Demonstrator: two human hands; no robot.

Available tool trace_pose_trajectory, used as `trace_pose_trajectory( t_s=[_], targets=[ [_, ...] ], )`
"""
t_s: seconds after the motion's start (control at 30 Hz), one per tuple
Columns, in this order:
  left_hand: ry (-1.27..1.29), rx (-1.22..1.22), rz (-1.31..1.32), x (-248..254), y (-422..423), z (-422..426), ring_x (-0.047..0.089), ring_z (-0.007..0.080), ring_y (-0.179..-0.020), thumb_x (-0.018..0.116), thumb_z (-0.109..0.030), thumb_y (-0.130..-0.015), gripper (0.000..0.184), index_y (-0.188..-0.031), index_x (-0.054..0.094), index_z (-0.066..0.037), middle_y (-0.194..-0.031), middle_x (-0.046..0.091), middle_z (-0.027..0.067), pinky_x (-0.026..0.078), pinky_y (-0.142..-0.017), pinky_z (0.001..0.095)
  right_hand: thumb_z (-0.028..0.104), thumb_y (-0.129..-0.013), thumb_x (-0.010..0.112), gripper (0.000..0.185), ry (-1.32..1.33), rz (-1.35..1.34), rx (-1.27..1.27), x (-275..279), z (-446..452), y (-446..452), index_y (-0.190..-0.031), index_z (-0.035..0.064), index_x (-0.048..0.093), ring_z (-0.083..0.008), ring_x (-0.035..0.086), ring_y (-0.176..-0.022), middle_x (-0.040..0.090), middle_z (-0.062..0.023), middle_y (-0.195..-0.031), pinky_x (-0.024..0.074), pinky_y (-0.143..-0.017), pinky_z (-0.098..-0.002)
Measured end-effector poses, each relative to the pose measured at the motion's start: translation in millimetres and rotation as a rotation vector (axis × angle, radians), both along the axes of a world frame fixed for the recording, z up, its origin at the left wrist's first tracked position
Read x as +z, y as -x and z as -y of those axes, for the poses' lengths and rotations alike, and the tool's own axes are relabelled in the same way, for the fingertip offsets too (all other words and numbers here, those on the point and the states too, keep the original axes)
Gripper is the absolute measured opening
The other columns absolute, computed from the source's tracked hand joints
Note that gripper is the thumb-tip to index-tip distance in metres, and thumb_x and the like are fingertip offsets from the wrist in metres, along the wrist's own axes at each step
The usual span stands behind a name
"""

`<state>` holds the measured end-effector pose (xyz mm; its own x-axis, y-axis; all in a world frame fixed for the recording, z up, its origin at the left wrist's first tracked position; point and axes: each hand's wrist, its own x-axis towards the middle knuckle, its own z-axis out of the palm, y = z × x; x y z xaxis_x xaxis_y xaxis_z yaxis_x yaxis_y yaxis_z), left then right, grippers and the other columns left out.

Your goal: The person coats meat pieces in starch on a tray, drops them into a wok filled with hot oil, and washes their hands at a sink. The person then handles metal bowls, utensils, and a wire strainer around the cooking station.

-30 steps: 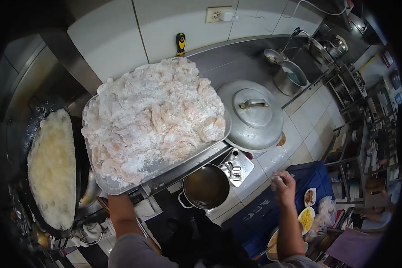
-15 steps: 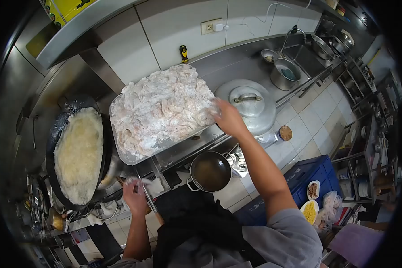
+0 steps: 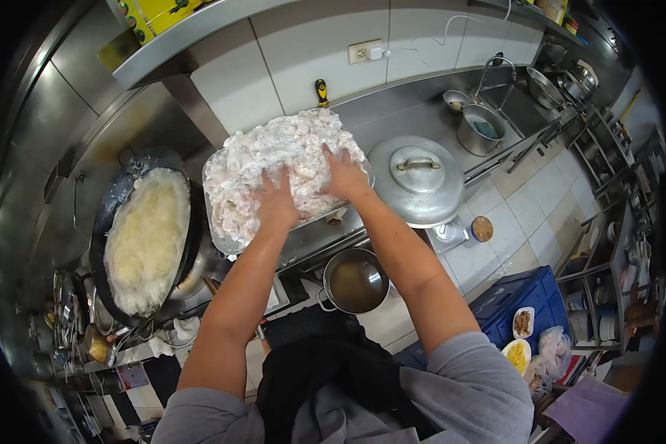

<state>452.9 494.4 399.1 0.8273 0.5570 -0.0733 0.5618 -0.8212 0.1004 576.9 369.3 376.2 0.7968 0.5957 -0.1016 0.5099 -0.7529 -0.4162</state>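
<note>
On the tray (image 3: 224,243), the left hand (image 3: 278,201) and right hand (image 3: 345,177) spread wide over lumps (image 3: 238,172), mostly powdery white, some pinker.

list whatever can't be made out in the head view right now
All in the head view:
Fingertips of the left hand and right hand: blurred among the white-coated pieces
Floor of the tray: hidden by those heaped pieces
Whatever is under the round lid: covered by it
Anything below the froth in the wok: hidden by froth
Contents of the plastic bags: too small
</note>
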Motion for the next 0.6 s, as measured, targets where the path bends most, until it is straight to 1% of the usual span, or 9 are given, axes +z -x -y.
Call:
trace_pose_trajectory(
  t_s=[0.03, 0.13, 0.23, 0.3, 0.33, 0.4, 0.43, 0.53, 0.6],
  targets=[
    [0.027, 0.0, -0.011, -5.5, 0.5, -4.0, 0.028, 0.0546, -0.134, 0.09, -0.045, -0.053, 0.128, -0.154, 0.012, -0.029, -0.159, 0.007, 0.0212, 0.04, -0.105, 0.0551, 0.047, -0.065, 0.083, 0.119, -0.068, -0.042, -0.01, -2.4, -7.8, -6.9, -0.155, 0.0249, 0.009, -0.0522, 0.037, -0.131, 0.025, -0.0339, -0.148, 0.0367, -0.107, -0.0515],
    [0.09, -0.023, 0.034, -10.9, 8.4, -14.6, 0.027, 0.0557, -0.134, 0.09, -0.047, -0.054, 0.127, -0.153, 0.012, -0.031, -0.159, 0.004, 0.021, 0.037, -0.108, 0.055, 0.049, -0.062, 0.084, 0.122, -0.183, -0.061, -0.005, -20.8, -20.9, -27.6, -0.155, 0.022, 0.01, -0.0499, 0.035, -0.134, 0.031, -0.0336, -0.146, 0.0326, -0.111, -0.048],
    [0.019, -0.09, 0.062, -8.1, 8.5, -16.7, 0.028, 0.0556, -0.133, 0.09, -0.046, -0.054, 0.127, -0.154, 0.012, -0.031, -0.158, 0.008, 0.0212, 0.039, -0.106, 0.0542, 0.052, -0.062, 0.084, 0.123, -0.181, 0.04, 0.069, -26.9, -24.3, -35.6, -0.155, 0.0223, 0.009, -0.0457, 0.036, -0.135, 0.035, -0.0293, -0.146, 0.0336, -0.111, -0.0472],
    [0.025, -0.11, 0.108, -8.5, 4.0, -19.9, 0.029, 0.0553, -0.133, 0.089, -0.046, -0.055, 0.126, -0.154, 0.012, -0.031, -0.156, 0.012, 0.0237, 0.038, -0.106, 0.0539, 0.043, -0.063, 0.086, 0.12, -0.354, -0.153, -0.007, -29.8, -25.7, -36.3, -0.155, 0.0138, 0.013, -0.0407, 0.036, -0.136, 0.04, -0.0272, -0.144, 0.031, -0.113, -0.0396],
    [0.037, -0.121, 0.147, -9.6, 4.6, -19.1, 0.03, 0.0549, -0.132, 0.089, -0.046, -0.055, 0.125, -0.154, 0.013, -0.03, -0.154, 0.017, 0.0261, 0.038, -0.106, 0.0535, 0.043, -0.063, 0.086, 0.12, -0.346, -0.152, 0.0, -36.9, -26.1, -33.2, -0.155, 0.0138, 0.013, -0.0407, 0.036, -0.136, 0.04, -0.0272, -0.144, 0.031, -0.113, -0.0396],
    [0.045, -0.119, 0.22, -19.6, 0.6, -24.1, 0.032, 0.054, -0.131, 0.089, -0.045, -0.056, 0.124, -0.153, 0.014, -0.031, -0.151, 0.021, 0.0291, 0.037, -0.106, 0.0534, 0.03, -0.064, 0.087, 0.115, -0.777, -0.193, 0.122, -47.5, -33.8, -33.8, -0.153, 0.0068, 0.018, -0.0367, 0.038, -0.136, 0.038, -0.0237, -0.148, 0.0299, -0.113, -0.0337],
    [0.046, -0.129, 0.282, -26.3, -2.3, -28.9, 0.033, 0.0531, -0.131, 0.09, -0.044, -0.056, 0.123, -0.153, 0.015, -0.031, -0.147, 0.026, 0.032, 0.036, -0.106, 0.0533, 0.016, -0.066, 0.086, 0.108, -0.86, -0.329, 0.145, -47.0, -36.9, -30.7, -0.151, 0.0014, 0.022, -0.0304, 0.037, -0.137, 0.036, -0.0206, -0.15, 0.0291, -0.113, -0.033],
    [0.177, -0.171, 0.382, -38.0, -7.5, -41.0, 0.034, 0.0527, -0.131, 0.091, -0.041, -0.055, 0.124, -0.153, 0.017, -0.031, -0.143, 0.029, 0.0355, 0.035, -0.107, 0.0533, 0.008, -0.072, 0.08, 0.1, -0.849, -0.531, 0.234, -32.7, -29.6, -22.3, -0.153, 0.0066, 0.022, -0.0274, 0.029, -0.142, 0.031, -0.0173, -0.154, 0.025, -0.114, -0.0332],
    [0.191, -0.138, 0.382, -30.3, -8.2, -41.7, 0.036, 0.0564, -0.127, 0.09, -0.034, -0.057, 0.122, -0.153, 0.015, -0.032, -0.142, 0.028, 0.0357, 0.038, -0.105, 0.0534, 0.004, -0.07, 0.08, 0.099, -0.908, -0.615, 0.282, -36.7, -31.3, -27.9, -0.152, 0.0062, 0.023, -0.0273, 0.03, -0.141, 0.033, -0.0168, -0.153, 0.0256, -0.114, -0.0329]
  ],
)
